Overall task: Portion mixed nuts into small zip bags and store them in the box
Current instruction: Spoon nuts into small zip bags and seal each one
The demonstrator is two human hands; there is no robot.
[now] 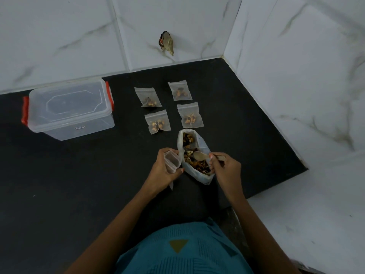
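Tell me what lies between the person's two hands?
The head view shows the open nut bag between the left hand, holding an empty zip bag, and the right hand, holding a spoon.

With the open bag of nuts [203, 144] on the bench [79, 175] taken as the clock's centre and twelve pointing at the back wall, four filled zip bags are lying flat and apart in two rows between eleven and twelve: the near-left bag [157, 122] and near-right bag [190, 115] just behind the centre, the far-left bag [148, 97] and far-right bag [180, 91] behind those. The lidded box [69, 109] is standing well apart at ten, near the back wall. The empty zip bag [172, 160] is sitting in the left hand [166, 171] just beside the centre at nine, while the spoon [199, 155] is reaching over the nuts from three, its handle in the right hand [225, 167].
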